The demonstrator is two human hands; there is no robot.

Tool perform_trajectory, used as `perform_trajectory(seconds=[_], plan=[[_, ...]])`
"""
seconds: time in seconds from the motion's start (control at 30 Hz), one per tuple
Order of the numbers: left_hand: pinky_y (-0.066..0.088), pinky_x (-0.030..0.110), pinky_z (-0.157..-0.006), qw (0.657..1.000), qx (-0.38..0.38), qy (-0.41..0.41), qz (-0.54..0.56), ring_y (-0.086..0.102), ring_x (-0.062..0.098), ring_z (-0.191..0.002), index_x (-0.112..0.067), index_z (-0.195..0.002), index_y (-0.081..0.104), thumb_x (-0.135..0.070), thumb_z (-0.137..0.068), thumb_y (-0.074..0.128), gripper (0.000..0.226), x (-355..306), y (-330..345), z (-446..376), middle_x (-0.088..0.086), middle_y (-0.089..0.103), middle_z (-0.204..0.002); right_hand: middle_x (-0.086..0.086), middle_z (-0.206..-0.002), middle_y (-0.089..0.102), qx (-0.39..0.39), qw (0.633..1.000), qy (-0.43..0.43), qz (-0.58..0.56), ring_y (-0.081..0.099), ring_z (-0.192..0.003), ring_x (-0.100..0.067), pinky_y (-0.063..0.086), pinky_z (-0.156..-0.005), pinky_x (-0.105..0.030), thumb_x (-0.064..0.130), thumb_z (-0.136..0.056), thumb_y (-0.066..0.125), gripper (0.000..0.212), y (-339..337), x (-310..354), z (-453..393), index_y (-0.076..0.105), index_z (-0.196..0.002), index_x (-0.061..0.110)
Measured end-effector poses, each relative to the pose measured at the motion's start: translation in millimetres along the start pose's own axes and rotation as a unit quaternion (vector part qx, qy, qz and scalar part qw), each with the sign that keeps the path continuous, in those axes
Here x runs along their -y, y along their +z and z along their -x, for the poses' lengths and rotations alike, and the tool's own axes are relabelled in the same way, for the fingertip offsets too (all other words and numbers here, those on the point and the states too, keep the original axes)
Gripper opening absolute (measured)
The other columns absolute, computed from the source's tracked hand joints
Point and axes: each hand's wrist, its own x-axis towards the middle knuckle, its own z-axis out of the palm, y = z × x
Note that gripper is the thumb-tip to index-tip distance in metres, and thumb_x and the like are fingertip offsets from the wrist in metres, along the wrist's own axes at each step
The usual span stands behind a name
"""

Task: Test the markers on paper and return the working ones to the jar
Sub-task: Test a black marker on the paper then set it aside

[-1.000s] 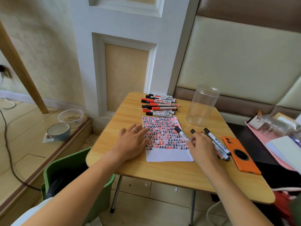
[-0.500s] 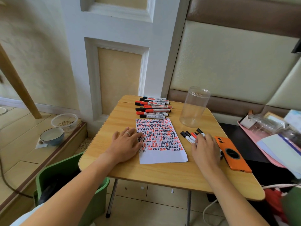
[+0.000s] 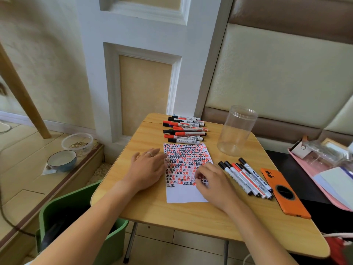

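Near the table's [image 3: 152, 213] front edge, our left hand [image 3: 147, 170] lies flat, fingertips on the paper [image 3: 186, 196]; our right hand [image 3: 212, 181] rests on it, fingers curled, grip unclear. Markers [image 3: 246, 177] lie beside it, more [image 3: 184, 130] at the back edge, the jar [image 3: 236, 129] upright toward the back right corner.

The paper [image 3: 186, 169] carries rows of red and black 正 marks — the labels on the markers [image 3: 184, 129] are too small to read.

White paper [image 3: 186, 196] covered in red and black marks; orange phone [image 3: 286, 203]; green bin [image 3: 76, 205]; clear jar [image 3: 236, 131].
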Motion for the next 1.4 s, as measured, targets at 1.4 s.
perform_trajectory(seconds=[1.4], plan=[[0.03,0.042,-0.096,0.991,-0.052,0.103,0.069,0.057,0.008,-0.092,-0.03,-0.112,0.06,-0.053,-0.104,0.017,0.049,-23,-5,4,-0.013,0.064,-0.099,0.002,-0.093,0.059,-0.11,0.971,-0.175,0.117,0.054,-0.082,-0.017,0.046,-0.072,-0.03,0.017,-0.094,0.059,0.017,4,28,-42,0.059,-0.111,0.015]])
